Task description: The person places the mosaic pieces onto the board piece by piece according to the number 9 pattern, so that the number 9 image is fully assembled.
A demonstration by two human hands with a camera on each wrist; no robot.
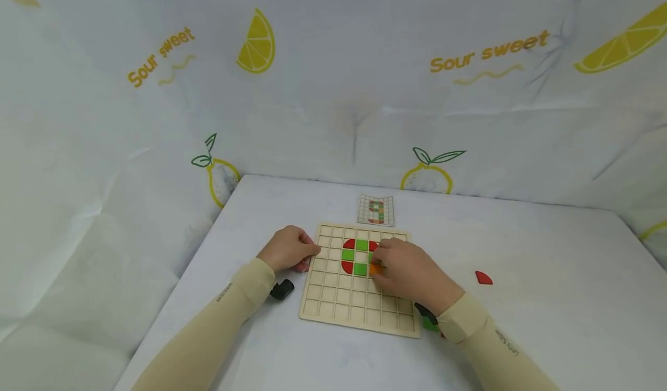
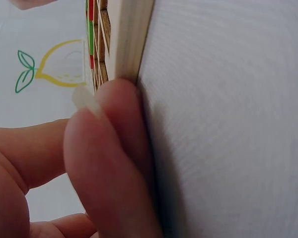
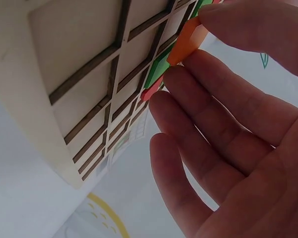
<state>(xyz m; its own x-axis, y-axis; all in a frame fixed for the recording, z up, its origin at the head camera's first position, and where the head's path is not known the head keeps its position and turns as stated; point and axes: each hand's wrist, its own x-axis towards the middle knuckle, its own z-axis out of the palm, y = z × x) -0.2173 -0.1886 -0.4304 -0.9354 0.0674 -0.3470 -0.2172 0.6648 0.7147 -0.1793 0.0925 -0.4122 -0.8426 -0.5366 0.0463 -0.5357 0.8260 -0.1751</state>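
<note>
A square wooden grid board [image 1: 344,295] lies on the table, with several red and green tiles set in a ring in its upper part. At its left edge, my left hand [image 1: 288,247] grips the rim with thumb and finger; the left wrist view shows a fingertip against the board's side [image 2: 131,44]. My right hand [image 1: 409,266] pinches an orange tile [image 3: 188,42] between thumb and forefinger. The tile is tilted over the board beside a green tile [image 3: 158,68], and its other fingers are loosely bent. The hand covers part of the ring in the head view.
Behind the board lies a printed card [image 1: 389,198] with a coloured grid pattern. A red quarter-round tile [image 1: 484,278] lies to the right. Near the right wrist, a green tile [image 1: 429,324] and a bit of red are partly hidden. Lemon-printed cloth [image 1: 333,61] hangs behind the table.
</note>
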